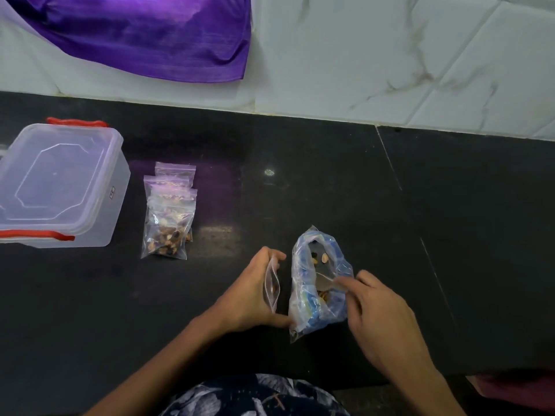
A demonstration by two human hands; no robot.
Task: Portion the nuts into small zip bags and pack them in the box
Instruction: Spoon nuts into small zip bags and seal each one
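Black stone counter (330, 181) under white marbled tiles (390, 55) carries everything. Left hand (249, 295) pinches a small clear zip bag (271, 288) upright; just right of it, right hand (381, 316) pinches the crumpled blue-tinted nut bag (315, 295), contents mostly hidden. Lidded clear plastic box (60, 184), far left, is cut off.

Black counter (300, 175); white tiled wall (390, 55)

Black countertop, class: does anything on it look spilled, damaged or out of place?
Nothing stands out. No nuts lie loose on the black countertop. The filled small clear zip bags sit stacked beside the lidded clear plastic box, not yet packed inside.
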